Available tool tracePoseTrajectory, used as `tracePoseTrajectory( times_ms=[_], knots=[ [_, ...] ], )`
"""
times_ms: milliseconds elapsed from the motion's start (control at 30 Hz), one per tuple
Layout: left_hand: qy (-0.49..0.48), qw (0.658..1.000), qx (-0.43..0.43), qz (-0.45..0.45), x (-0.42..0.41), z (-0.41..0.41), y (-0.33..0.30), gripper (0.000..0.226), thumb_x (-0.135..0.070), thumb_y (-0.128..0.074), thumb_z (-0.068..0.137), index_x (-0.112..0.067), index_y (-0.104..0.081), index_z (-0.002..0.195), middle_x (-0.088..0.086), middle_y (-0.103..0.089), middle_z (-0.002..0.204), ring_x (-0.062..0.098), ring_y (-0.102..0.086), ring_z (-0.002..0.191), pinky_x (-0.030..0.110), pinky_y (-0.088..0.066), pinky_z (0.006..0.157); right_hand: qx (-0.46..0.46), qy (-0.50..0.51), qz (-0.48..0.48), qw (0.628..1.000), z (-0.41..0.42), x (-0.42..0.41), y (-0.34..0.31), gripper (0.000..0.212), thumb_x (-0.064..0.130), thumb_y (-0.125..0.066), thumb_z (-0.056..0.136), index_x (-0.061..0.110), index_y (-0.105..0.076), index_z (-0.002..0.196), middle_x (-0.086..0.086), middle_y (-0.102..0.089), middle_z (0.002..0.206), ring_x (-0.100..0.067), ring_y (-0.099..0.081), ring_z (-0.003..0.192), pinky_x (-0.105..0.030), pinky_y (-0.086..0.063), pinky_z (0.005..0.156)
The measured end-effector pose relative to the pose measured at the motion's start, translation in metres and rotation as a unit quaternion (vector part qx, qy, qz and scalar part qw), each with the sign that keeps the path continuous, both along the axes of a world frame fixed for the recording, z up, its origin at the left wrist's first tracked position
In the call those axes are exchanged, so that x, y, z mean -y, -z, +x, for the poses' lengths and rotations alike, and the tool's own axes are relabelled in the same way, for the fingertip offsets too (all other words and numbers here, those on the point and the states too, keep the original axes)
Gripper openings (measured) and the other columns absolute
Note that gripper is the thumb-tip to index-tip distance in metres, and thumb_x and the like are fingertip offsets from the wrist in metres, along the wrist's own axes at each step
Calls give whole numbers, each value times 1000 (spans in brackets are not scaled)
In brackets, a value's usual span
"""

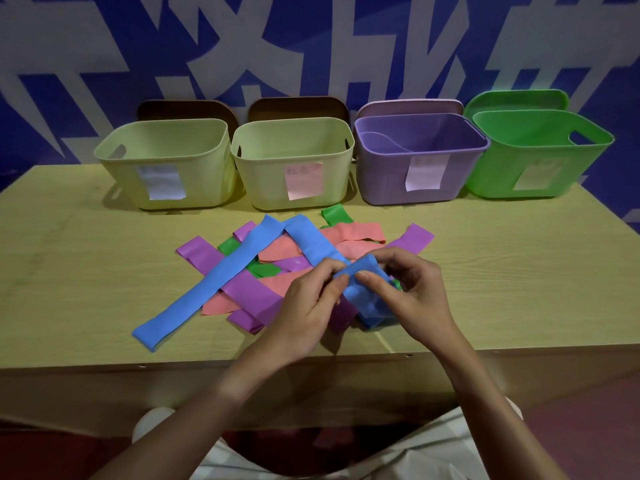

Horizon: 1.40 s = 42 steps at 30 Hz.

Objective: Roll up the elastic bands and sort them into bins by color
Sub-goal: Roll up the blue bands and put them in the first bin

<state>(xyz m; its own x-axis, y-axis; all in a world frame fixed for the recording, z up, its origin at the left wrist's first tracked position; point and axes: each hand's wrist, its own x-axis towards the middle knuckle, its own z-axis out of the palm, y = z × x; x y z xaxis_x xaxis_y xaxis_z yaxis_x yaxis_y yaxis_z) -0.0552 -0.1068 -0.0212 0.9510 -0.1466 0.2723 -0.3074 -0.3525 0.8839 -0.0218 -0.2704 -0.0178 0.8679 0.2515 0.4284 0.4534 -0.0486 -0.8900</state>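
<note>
Blue band (242, 268): one long loop, draped over the pile on the wooden table (69, 258); its far end lies flat near the front edge on the left, its near end is up in both hands, partly rolled.
Left hand (308, 306): thumb and fingers pinching the blue roll from the left.
Right hand (408, 289): curled round the roll from the right, thumb on top.
Pile: purple bands (249, 292), salmon-pink bands (356, 233) and green bands (266, 270), all overlapping, so I can't get an exact count per colour.
Bins: four in a row at the back, touching or just about. Two pale yellow bins (166, 168), one purple bin (415, 168), one green bin (533, 161).
Labels: one paper label (304, 180) on each bin front, so four; text too blurry to read.
Lids: four, one standing behind each bin.
</note>
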Motion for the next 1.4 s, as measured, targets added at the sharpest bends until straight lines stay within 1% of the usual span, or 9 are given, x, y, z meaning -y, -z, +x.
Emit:
tracePoseTrajectory(
  times_ms=[133,300,467,633,800,967,1067,1233,1400],
  knots=[
    [-3,998,-20,-57,3,0,1,26,-32,-41,95,-9,-54,93,-10,-46,67,6,-43,63,26,-35,58,7,-5,-1,1000,1,1,1,25,27,-75,75,28,-66,98,7,-70,93,-6,-63,84,-23,-49,77],
    [-2,992,-49,-118,3,2,3,24,-30,-42,94,-9,-53,91,-13,-45,63,4,-41,61,19,-34,58,-19,-8,-9,1000,5,4,6,18,15,-73,76,22,-68,91,13,-70,87,-3,-62,81,-22,-49,75],
    [-4,988,-53,-146,4,4,0,18,-28,-42,94,-17,-56,95,-10,-45,64,3,-41,61,15,-35,57,-33,-31,-2,999,10,10,5,15,19,-74,80,8,-67,86,0,-68,86,-12,-63,81,-25,-52,72],
    [0,985,-49,-164,5,2,-2,23,-23,-42,96,-6,-56,99,-4,-42,66,3,-39,58,14,-34,55,-80,-56,44,994,8,4,0,23,17,-74,72,17,-66,93,12,-71,89,-3,-65,86,-18,-52,77],
    [-19,982,-42,-184,6,2,-3,34,-28,-43,94,4,-54,98,-2,-42,65,2,-40,58,13,-35,55,-84,-50,20,995,8,4,-2,21,18,-77,67,13,-69,86,9,-71,82,-5,-66,76,-19,-52,71],
    [-63,978,-32,-194,6,6,-3,21,-25,-44,95,-8,-54,87,-9,-44,60,2,-40,56,14,-35,54,-62,-39,-8,997,10,3,4,3,18,-70,85,16,-72,86,1,-71,82,-10,-63,76,-30,-50,67],
    [-91,983,-10,-159,3,8,2,20,-27,-46,98,-18,-53,82,-11,-46,57,2,-41,55,17,-34,56,-49,-31,-25,998,11,3,4,9,18,-62,87,17,-71,84,-2,-70,84,-10,-62,78,-30,-48,68],
    [-124,986,-9,-111,4,10,3,29,-31,-41,95,-22,-43,68,-12,-42,54,4,-36,52,20,-30,53,-4,-19,-45,999,10,3,1,15,13,-62,87,26,-70,88,17,-71,84,1,-63,81,-19,-48,73],
    [-38,954,-115,-275,7,8,-3,26,-25,-39,97,-2,-46,87,-2,-34,56,4,-29,48,15,-26,45,37,-2,-21,999,10,4,-4,20,7,-67,83,25,-71,89,21,-69,81,3,-62,77,-16,-47,70]
  ],
)
